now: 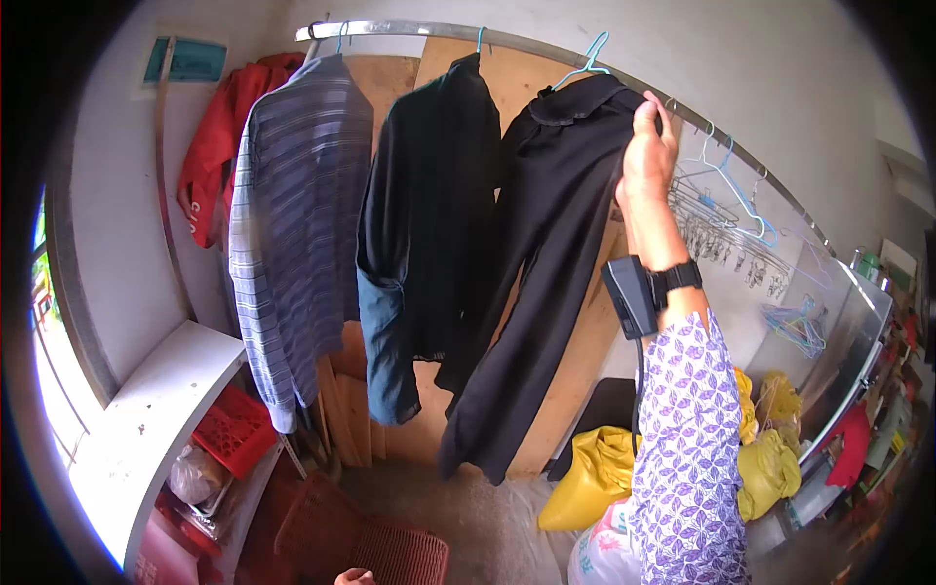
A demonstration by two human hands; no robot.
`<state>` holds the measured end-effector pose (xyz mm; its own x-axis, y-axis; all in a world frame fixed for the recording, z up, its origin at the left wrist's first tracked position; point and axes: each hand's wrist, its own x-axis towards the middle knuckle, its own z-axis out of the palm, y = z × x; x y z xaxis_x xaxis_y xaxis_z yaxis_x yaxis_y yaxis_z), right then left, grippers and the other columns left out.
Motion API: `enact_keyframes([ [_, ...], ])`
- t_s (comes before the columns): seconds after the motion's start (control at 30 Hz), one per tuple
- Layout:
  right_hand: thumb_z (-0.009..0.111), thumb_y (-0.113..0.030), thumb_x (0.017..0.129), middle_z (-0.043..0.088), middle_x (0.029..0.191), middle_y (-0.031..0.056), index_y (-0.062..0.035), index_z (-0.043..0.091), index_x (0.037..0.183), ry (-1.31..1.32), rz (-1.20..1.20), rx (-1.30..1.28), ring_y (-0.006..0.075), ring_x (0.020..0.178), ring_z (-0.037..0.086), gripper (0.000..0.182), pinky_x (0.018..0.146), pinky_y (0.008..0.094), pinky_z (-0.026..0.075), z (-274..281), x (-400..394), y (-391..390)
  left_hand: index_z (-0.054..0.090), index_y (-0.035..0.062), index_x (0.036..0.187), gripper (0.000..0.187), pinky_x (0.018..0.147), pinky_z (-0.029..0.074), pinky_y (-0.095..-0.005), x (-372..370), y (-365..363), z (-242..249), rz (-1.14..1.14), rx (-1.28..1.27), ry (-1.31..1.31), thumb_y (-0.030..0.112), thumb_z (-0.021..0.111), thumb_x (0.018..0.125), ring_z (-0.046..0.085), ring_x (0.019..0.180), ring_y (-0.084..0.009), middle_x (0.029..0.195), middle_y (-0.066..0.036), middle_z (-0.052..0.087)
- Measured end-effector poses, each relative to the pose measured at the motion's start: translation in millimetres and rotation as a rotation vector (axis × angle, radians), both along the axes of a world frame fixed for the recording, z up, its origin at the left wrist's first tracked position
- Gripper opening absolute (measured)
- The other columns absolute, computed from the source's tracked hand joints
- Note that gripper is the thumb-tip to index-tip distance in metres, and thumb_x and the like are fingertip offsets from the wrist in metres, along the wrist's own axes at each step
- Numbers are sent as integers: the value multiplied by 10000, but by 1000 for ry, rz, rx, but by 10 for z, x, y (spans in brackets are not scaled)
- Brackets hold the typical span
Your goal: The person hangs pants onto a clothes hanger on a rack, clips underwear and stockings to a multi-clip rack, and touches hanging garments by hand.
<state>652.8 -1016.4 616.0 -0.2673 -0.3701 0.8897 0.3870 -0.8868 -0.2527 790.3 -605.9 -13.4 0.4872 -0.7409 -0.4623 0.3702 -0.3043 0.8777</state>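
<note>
Black trousers (561, 224) hang from a light-blue hanger (585, 68) on a metal rail (546, 57). At the right end of their waistband, my right hand (648, 151) is raised with its fingers closed on the cloth; part of the grip is hidden. Only a small bit of my left hand (354, 577) shows at the bottom edge, too little to read its fingers. Left of the trousers hang a dark shirt (429, 195) with a teal cuff and a striped blue-grey shirt (302, 195).
Further right, bare hangers (736, 190) and a clip rack (731, 244) hang. Yellow bags (590, 478) stand on the floor below. A red basket (390, 546) sits near my left hand, beside a white shelf (156, 409). A red garment (234, 136) hangs at the far left.
</note>
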Motion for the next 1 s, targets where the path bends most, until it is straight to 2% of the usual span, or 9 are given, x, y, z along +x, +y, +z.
enact_keyframes([
  [0.23, 560, -302, 909, 544, 1193, 152, -11, 506, 1242, 84, 33, 119, 208, 1096, 505, 445, 956, 324, 380, -10, 252, -291, 554, 12, 1139, 331, 485, 435, -216, -256, -307, -95, 111, 35, 50, 233, 585, 895, 540, 601, -94, 765, -26, 588],
  [0.33, 612, -323, 852, 535, 1225, 187, -35, 474, 1286, 204, -1, 98, 253, 1141, 499, 540, 966, 343, 379, -354, 343, -392, 594, -2, 1086, 310, 575, 504, -315, -460, -457, 16, 134, -16, 34, 236, 588, 887, 614, 644, -222, 842, -110, 656],
  [0.5, 684, -176, 795, 546, 1217, 139, 6, 350, 1368, 388, -117, -85, 198, 1098, 521, 687, 955, 297, 390, -1013, 327, -312, 603, -5, 1063, 285, 646, 500, -283, -568, -748, 23, 62, 163, 6, 205, 600, 871, 603, 750, -147, 842, -56, 634],
  [0.57, 667, -159, 804, 535, 1168, 150, 19, 377, 1316, 414, -218, -137, 183, 1049, 510, 615, 903, 295, 399, -1465, 231, -197, 595, -3, 1077, 289, 650, 497, -282, -648, -793, 35, 34, 141, -23, 209, 588, 881, 612, 738, -153, 856, -61, 639],
  [0.7, 608, -132, 852, 612, 806, 129, 31, 553, 1087, 570, 239, 156, 128, 671, 562, 291, 619, 295, 478, -3136, 186, -57, 582, 28, 1120, 312, 626, 468, -264, -697, -863, 99, -26, 149, -33, 242, 575, 894, 633, 731, -158, 906, -75, 658],
  [0.73, 607, -157, 853, 500, 595, 127, 7, 552, 801, 740, 195, 325, 124, 551, 484, 181, 504, 327, 418, -3642, 152, -58, 584, 36, 1123, 313, 607, 453, -256, -693, -872, 49, -37, 153, -29, 248, 577, 893, 633, 722, -148, 901, -68, 661],
  [0.77, 604, -172, 863, 436, 559, -2, -28, 532, 697, 948, 84, 328, 75, 568, 454, 231, 501, 272, 396, -3950, 27, 0, 586, 42, 1120, 307, 609, 454, -256, -691, -883, 60, -46, 175, -49, 248, 578, 892, 634, 719, -147, 901, -66, 662],
  [0.8, 598, -195, 867, 442, 515, 39, -21, 502, 639, 990, 175, 406, 91, 528, 458, 302, 472, 294, 382, -4207, -64, 113, 584, 44, 1124, 309, 610, 454, -257, -688, -888, 97, -56, 182, -64, 247, 578, 891, 635, 721, -146, 903, -64, 662],
  [1.0, 545, -227, 903, 657, 753, 32, -61, 638, 1063, 1313, 549, 699, 102, 630, 603, 249, 610, 280, 491, -5669, -662, 566, 593, -2, 1074, 287, 625, 505, -263, -652, -997, 188, -9, 188, -45, 177, 633, 854, 616, 701, -138, 853, -60, 639],
])
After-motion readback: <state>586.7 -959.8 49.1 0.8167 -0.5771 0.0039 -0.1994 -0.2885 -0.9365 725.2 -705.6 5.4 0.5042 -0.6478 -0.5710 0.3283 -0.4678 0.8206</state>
